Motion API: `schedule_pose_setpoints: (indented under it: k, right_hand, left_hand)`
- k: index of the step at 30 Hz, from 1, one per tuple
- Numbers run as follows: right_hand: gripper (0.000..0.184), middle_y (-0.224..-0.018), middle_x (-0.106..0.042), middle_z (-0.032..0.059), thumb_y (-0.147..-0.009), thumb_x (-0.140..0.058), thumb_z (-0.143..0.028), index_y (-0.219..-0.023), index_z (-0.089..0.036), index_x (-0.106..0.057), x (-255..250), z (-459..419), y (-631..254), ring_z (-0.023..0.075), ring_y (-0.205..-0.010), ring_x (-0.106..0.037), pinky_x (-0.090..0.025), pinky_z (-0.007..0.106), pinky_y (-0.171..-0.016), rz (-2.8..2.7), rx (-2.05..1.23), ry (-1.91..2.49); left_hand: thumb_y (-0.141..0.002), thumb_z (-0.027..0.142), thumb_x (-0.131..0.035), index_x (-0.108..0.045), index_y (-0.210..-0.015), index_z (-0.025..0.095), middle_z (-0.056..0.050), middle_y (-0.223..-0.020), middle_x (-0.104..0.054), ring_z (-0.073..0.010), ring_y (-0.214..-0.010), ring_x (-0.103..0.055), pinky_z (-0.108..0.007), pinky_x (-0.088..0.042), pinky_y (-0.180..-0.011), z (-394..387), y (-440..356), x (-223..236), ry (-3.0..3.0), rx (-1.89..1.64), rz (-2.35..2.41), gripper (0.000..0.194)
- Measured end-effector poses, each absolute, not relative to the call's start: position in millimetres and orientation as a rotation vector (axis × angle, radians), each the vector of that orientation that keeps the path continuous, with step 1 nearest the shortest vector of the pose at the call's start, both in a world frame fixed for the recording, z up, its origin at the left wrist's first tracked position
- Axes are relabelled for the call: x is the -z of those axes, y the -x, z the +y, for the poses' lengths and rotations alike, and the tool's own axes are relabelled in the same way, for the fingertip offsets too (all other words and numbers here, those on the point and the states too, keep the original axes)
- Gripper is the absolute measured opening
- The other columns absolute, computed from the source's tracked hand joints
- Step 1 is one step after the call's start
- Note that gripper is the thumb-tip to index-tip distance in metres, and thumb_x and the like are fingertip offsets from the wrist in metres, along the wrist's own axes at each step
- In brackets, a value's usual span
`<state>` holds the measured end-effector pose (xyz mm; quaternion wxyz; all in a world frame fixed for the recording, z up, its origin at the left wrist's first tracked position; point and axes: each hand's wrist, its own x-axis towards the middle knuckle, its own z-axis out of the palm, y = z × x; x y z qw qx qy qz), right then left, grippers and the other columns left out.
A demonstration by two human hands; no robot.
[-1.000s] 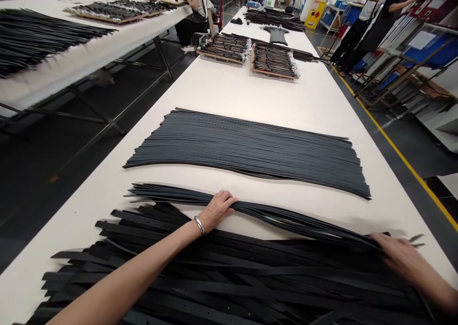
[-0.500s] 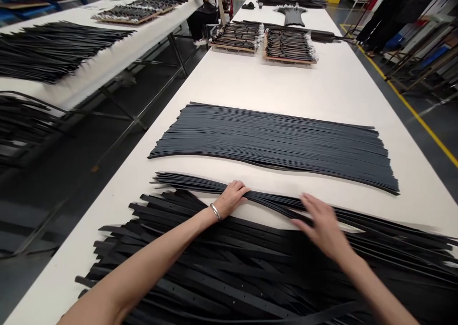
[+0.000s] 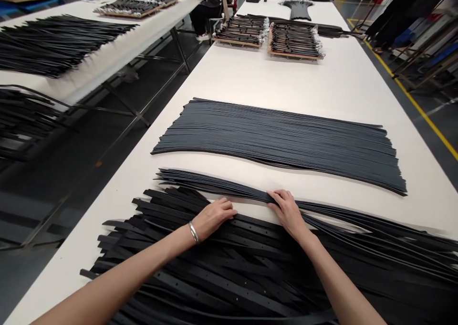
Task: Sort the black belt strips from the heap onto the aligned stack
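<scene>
"What are the punched belt straps point(image 3: 218, 272) made of?"

"Matt black leather, by the look."

"The bangle point(image 3: 193, 232)?"

"Glossy polished metal."

"And the trays point(image 3: 295, 57)?"

"Plain wood, and the tabletop point(image 3: 250, 81) is smooth, matt white."

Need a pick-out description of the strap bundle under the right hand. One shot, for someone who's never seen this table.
Start at the long white table in front of the wearer. Between the wide, tidy strap layout and the messy heap of punched black straps lies a thin fanned band of straps. It's the narrow one, gripped by the right hand.
</scene>
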<state>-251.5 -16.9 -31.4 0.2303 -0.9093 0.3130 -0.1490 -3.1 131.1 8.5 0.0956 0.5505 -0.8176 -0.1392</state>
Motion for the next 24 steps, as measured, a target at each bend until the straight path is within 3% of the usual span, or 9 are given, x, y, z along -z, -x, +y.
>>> schedule_pose_setpoints:
  k: [4,10,13,17,22,24]
  right_hand:
    - [0.035,-0.109,-0.052,0.0081,-0.092,-0.044,-0.028,-0.126,-0.025,-0.049,32,-16,249,0.0244,-0.101,-0.047,-0.043,0.044,-0.091,0.877,0.432,2.484]
    - [0.033,-0.11,-0.052,0.0083,-0.093,-0.044,-0.032,-0.125,-0.025,-0.05,26,-14,250,0.024,-0.102,-0.047,-0.041,0.044,-0.093,0.871,0.448,2.47]
    - [0.045,-0.115,-0.05,0.0094,-0.088,-0.052,-0.041,-0.13,-0.024,-0.045,23,-11,252,0.0255,-0.107,-0.046,-0.04,0.046,-0.096,0.825,0.435,2.488]
    - [0.042,-0.116,-0.05,0.0092,-0.091,-0.048,-0.034,-0.132,-0.026,-0.044,22,-12,253,0.025,-0.108,-0.046,-0.042,0.044,-0.093,0.792,0.418,2.487]
    - [0.038,-0.113,-0.053,0.0084,-0.092,-0.046,-0.03,-0.13,-0.028,-0.048,24,-15,251,0.0244,-0.106,-0.048,-0.044,0.043,-0.091,0.806,0.434,2.448]
    - [0.038,-0.113,-0.053,0.0084,-0.091,-0.046,-0.031,-0.129,-0.028,-0.048,26,-16,251,0.0247,-0.107,-0.048,-0.044,0.043,-0.091,0.812,0.445,2.438]
  left_hand:
    - [-0.093,0.011,-0.033,-0.052,-0.113,0.013,-0.009,-0.089,-0.058,-0.0183,-0.081,-0.051,-0.032,-0.047,-0.077,124,2,-5,-1.45,0.124,-2.661,0.027]
    - [-0.093,0.012,-0.038,-0.056,-0.095,0.013,-0.007,-0.081,-0.057,-0.0195,-0.078,-0.048,-0.033,-0.044,-0.073,93,7,1,-1.603,-0.01,-2.591,0.018]
    - [-0.093,0.016,-0.04,-0.056,-0.088,0.015,-0.007,-0.084,-0.056,-0.0205,-0.082,-0.046,-0.035,-0.042,-0.075,81,11,3,-1.726,-0.032,-2.436,0.017]
    - [-0.094,0.019,-0.039,-0.057,-0.089,0.017,-0.006,-0.091,-0.055,-0.0193,-0.087,-0.045,-0.033,-0.041,-0.079,89,14,-4,-1.788,0.238,-2.204,0.018]
    - [-0.089,0.03,-0.054,-0.057,-0.107,0.02,-0.004,-0.094,-0.058,-0.0184,-0.09,-0.048,-0.03,-0.042,-0.079,119,10,-10,-1.693,0.649,-2.176,0.021]
    - [-0.087,0.027,-0.057,-0.06,-0.102,0.02,-0.004,-0.092,-0.058,-0.0181,-0.088,-0.049,-0.03,-0.041,-0.077,122,9,-9,-1.724,0.704,-2.162,0.016]
